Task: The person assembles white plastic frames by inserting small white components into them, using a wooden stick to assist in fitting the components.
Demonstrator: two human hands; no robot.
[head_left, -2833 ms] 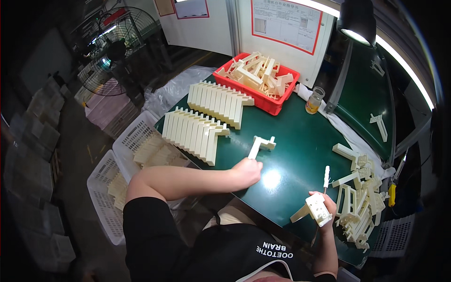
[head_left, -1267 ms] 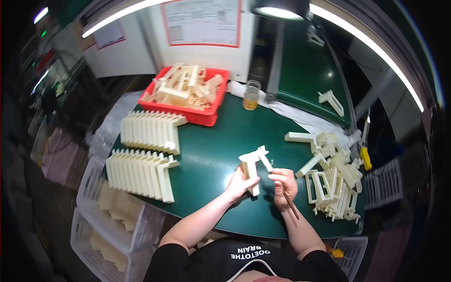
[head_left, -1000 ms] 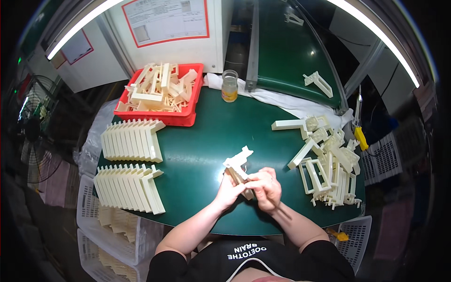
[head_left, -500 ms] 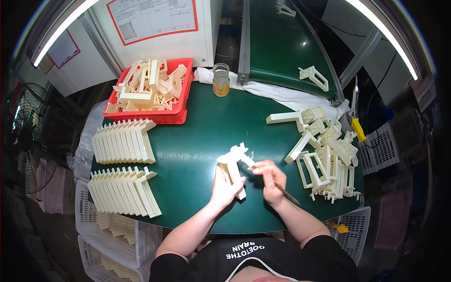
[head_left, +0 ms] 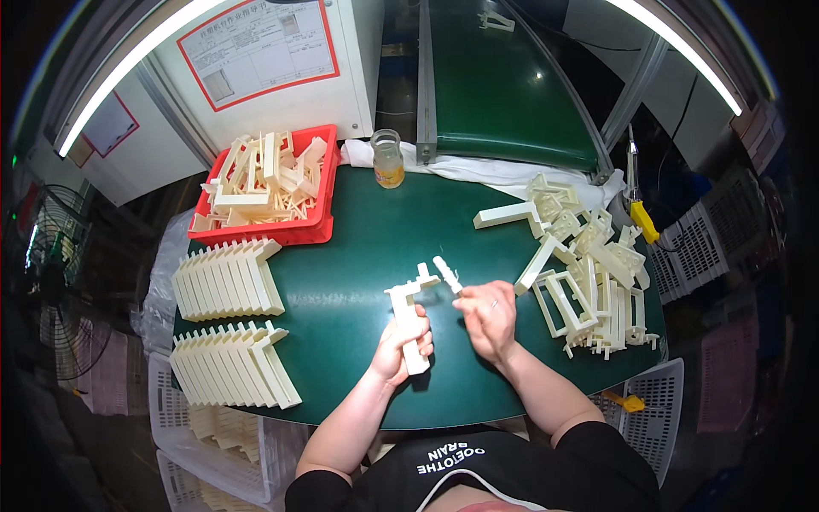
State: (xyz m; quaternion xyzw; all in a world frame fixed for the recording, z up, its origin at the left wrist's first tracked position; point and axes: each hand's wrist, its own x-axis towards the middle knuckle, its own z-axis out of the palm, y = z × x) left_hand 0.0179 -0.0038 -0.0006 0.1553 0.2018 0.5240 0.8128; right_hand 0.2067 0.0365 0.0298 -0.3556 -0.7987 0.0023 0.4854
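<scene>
Left hand (head_left: 399, 346) curled firmly, its fingers wrapped about the lower leg of an L-shaped cream plastic bracket (head_left: 406, 311), I had the piece just above the green tabletop (head_left: 341, 235), in front of my body. Its long axis ran away from me, the far end leaning slightly left, and its short arm stuck out rightward, toward my other side. From that side my right hand (head_left: 490, 317) faced it, fingers bent closely round a white rod-like tool (head_left: 447, 274) (most of its length was lost inside my grip). That tool slanted forward and left, so its tip stood just beside the end of the short arm; whether the two touched I could not tell. My left hand had the bracket, then, while my right was the nearer to the heap of loose brackets (head_left: 612, 263) on the table's right. Well over to the left stood two neat rows of brackets (head_left: 223, 286), (head_left: 226, 369), one behind the other.
</scene>
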